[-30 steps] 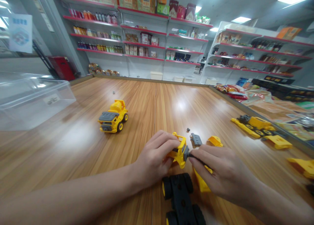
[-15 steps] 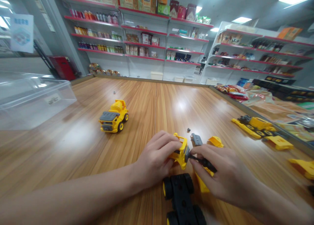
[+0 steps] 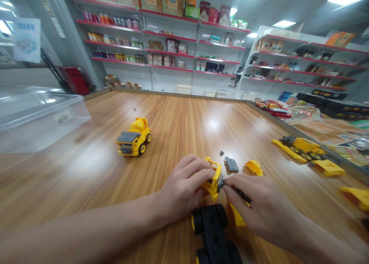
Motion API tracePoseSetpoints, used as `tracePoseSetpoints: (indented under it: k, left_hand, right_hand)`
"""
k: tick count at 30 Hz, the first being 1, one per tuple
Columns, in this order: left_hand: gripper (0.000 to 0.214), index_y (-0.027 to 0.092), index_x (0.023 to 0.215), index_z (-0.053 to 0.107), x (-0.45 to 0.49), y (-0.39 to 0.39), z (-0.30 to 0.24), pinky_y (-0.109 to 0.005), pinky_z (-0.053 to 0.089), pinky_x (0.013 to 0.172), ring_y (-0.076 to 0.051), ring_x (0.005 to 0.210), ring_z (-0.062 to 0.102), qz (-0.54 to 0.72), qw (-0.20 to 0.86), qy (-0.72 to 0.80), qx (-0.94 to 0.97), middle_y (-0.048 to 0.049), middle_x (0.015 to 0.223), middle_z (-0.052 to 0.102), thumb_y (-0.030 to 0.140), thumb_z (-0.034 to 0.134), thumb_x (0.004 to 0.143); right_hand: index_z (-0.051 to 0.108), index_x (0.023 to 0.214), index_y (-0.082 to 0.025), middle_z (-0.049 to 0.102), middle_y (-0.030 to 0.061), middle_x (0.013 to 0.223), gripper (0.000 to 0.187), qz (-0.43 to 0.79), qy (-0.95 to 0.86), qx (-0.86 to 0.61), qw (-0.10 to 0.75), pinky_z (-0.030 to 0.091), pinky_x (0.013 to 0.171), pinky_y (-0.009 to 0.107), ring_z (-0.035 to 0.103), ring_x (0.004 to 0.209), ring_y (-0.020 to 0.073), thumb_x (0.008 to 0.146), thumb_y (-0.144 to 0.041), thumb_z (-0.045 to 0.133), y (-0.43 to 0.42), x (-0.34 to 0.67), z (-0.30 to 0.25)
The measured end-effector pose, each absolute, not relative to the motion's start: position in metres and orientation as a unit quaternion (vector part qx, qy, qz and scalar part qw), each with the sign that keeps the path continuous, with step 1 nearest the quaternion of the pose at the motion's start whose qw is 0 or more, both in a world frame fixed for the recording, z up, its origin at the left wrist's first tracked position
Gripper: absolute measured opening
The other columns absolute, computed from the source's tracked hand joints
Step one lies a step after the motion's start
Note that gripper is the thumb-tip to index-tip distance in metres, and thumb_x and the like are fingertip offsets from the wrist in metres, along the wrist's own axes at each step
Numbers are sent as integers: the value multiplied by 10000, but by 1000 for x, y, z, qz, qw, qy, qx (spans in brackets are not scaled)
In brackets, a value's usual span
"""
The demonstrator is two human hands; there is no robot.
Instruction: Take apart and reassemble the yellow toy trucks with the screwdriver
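Note:
My left hand (image 3: 183, 189) is closed round a yellow toy cab part (image 3: 215, 179), holding it just above the wooden table (image 3: 95, 168). My right hand (image 3: 259, 206) pinches a black screwdriver (image 3: 238, 193) whose tip meets the grey side of that cab part. A black toy chassis with wheels (image 3: 211, 231) lies right below both hands. A yellow flat part (image 3: 236, 216) sits partly under my right hand. A grey plate (image 3: 231, 164), a small yellow scoop piece (image 3: 254, 167) and a tiny dark screw (image 3: 221, 153) lie just beyond the hands.
A whole yellow toy truck (image 3: 133, 141) stands at mid-left. A clear plastic box (image 3: 37, 118) sits at the far left. More yellow toy parts (image 3: 305, 148) lie along the right edge, another (image 3: 357, 196) further right. Store shelves (image 3: 173, 45) line the back.
The hands and the cab part have stayed nearly still; my right hand has turned slightly on the screwdriver, and the view has shifted a little.

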State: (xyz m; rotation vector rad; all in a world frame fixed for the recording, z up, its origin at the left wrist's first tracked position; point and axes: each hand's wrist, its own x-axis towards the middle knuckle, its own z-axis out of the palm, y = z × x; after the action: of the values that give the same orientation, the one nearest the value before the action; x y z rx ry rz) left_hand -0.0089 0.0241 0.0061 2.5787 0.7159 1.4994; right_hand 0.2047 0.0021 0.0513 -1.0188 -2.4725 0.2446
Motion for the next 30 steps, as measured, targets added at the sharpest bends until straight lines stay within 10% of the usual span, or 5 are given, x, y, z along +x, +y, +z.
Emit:
tracePoseSetpoints:
  k: [30]
  left_hand:
    - [358, 176, 1098, 583, -10, 22, 10, -375, 499, 796, -217, 907, 570, 460, 5, 241, 855, -93, 1006, 668, -3, 511, 796]
  right_hand:
    - [491, 720, -194, 547, -2, 669, 261, 89, -898, -382, 200, 315, 593, 301, 485, 620, 137, 971, -208, 420, 1, 207, 47]
